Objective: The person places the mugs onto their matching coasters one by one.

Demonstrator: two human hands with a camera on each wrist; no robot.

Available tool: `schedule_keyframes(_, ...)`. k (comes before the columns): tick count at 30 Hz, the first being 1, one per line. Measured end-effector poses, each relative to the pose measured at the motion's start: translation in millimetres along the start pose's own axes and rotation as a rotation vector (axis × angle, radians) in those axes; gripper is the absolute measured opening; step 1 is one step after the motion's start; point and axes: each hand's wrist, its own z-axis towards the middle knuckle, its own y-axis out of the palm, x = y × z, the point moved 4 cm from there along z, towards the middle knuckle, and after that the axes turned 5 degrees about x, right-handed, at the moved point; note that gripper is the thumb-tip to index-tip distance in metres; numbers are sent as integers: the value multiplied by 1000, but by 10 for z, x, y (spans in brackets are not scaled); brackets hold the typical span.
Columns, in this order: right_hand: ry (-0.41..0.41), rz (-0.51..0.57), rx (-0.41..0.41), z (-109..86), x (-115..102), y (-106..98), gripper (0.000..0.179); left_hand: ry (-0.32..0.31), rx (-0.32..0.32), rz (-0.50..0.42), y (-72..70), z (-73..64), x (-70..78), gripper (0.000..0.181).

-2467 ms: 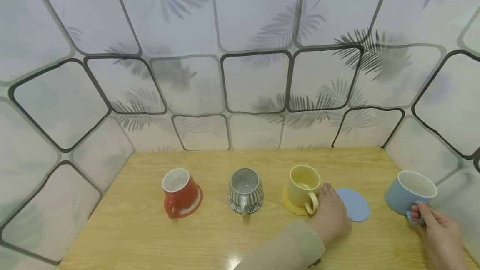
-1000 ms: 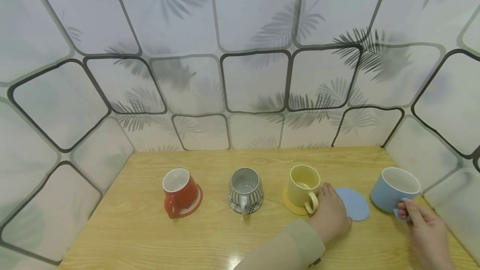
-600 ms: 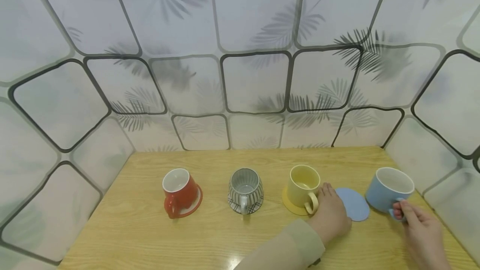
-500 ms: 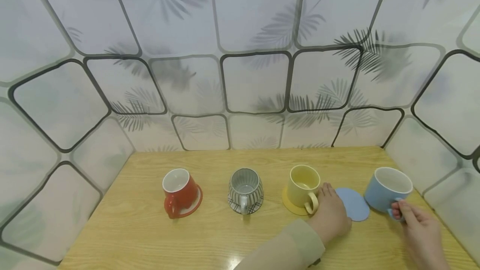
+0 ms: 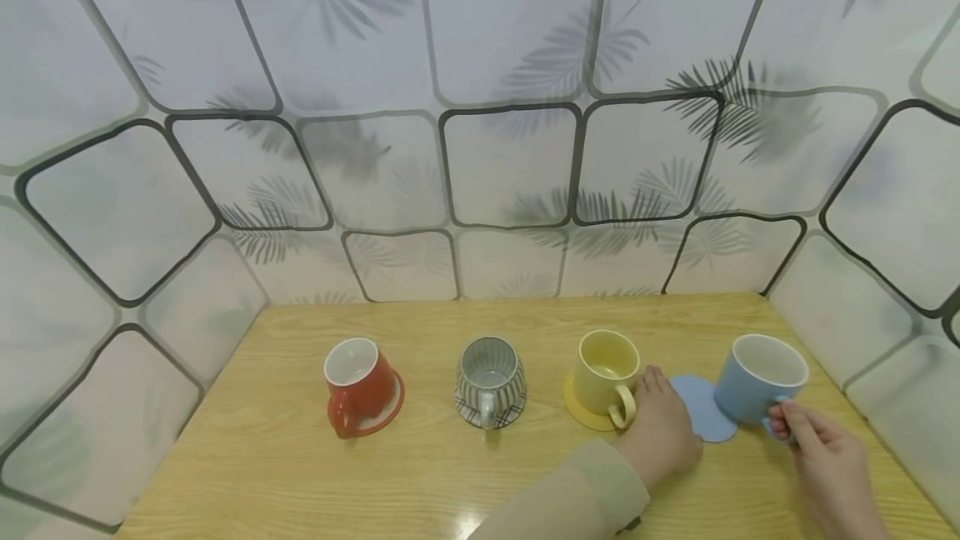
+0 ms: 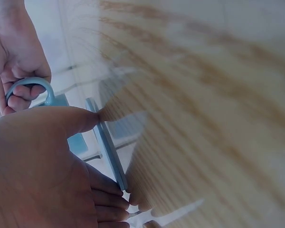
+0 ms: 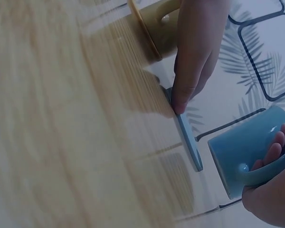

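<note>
My right hand [image 5: 828,461] grips the handle of a light blue mug [image 5: 753,377] with a white inside. In the right wrist view the base of this mug [image 7: 247,147] is off the table, beside and above a blue coaster's outer end. In the head view the mug covers the right edge of that round blue coaster [image 5: 701,407], which lies on the table. My left hand [image 5: 663,427] rests at the coaster's left side. In the left wrist view its thumb and a fairly straight finger touch the coaster's edge [image 6: 109,152].
A yellow mug [image 5: 603,373] on a yellow coaster [image 5: 581,417] stands just left of my left hand. Further left are a grey striped mug [image 5: 491,382] on a checked coaster and a red mug [image 5: 367,386] on a red-rimmed coaster. Patterned walls [image 5: 510,165] border the wooden table [image 5: 360,490].
My right hand has carried the blue mug leftward, from clear of the blue coaster to over its right edge. My left hand stays at the coaster.
</note>
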Motion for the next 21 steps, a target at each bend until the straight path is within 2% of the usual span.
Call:
schedule_keyframes(8, -19, 10, -29, -35, 21, 55, 34, 1, 3, -23, 8, 0, 0, 81)
schedule_keyframes(21, -46, 89, -95, -83, 26, 173, 39, -1, 23, -8, 10, -4, -3, 81)
